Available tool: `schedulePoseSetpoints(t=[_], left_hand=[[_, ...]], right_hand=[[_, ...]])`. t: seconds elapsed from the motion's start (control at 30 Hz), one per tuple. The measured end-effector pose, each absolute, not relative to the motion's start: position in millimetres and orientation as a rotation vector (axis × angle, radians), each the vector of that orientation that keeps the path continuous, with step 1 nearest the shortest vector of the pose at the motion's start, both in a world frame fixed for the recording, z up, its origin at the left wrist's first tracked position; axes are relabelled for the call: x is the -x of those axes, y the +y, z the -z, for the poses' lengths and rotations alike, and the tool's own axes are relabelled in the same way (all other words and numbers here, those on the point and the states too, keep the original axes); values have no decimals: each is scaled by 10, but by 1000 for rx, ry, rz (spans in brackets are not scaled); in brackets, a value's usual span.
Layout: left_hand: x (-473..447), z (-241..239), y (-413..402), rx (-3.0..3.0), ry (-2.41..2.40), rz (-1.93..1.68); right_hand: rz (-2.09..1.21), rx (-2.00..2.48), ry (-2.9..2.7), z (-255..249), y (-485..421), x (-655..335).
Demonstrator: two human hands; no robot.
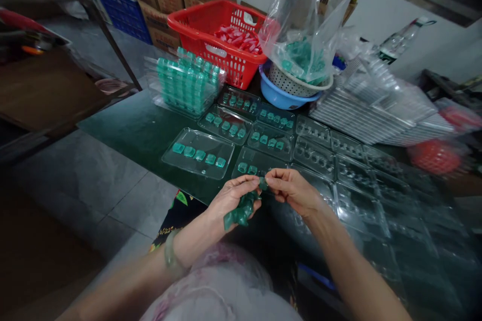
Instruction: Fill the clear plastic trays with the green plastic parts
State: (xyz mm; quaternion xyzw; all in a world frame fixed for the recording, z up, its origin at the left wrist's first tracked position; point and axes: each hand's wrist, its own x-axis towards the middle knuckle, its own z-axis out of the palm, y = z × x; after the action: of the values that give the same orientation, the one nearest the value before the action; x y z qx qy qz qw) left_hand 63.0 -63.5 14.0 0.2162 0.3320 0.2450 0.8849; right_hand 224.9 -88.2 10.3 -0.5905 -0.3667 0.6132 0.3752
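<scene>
My left hand [239,195] is closed around a bunch of small green translucent pieces [241,213], which stick out below its fingers. Between both hands' fingertips is one more green piece [263,183], pinched by my right hand [291,188]. Just beyond the hands lies a clear plastic tray [259,155] with green pieces at its left end; my hands hide part of it. To its left, another clear tray [198,168] carries a row of several green pieces. Farther back, more trays [273,133] hold similar rows.
Trays without green pieces [314,155] cover the table's right side. At the back stand stacked filled trays [184,83], a red basket [222,45] of pink-red pieces, a blue basin [282,98] with a strainer and a plastic bag [309,50] of green pieces, and a tray stack [369,105].
</scene>
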Motion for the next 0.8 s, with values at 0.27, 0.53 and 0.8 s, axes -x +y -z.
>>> schedulePoseSetpoints(t=[0.27, 0.53, 0.8], left_hand=[[-666, -226, -584, -379, 668, -400], [-607, -123, -610, -247, 579, -269], [-426, -20, -577, -200, 577, -277]], right_hand=[[-1075, 1555, -1289, -143, -1059, -2173], [-601, 1651, -1691, -107, -1106, -2300], [-180, 1868, -1948, 192, -783, -2313]])
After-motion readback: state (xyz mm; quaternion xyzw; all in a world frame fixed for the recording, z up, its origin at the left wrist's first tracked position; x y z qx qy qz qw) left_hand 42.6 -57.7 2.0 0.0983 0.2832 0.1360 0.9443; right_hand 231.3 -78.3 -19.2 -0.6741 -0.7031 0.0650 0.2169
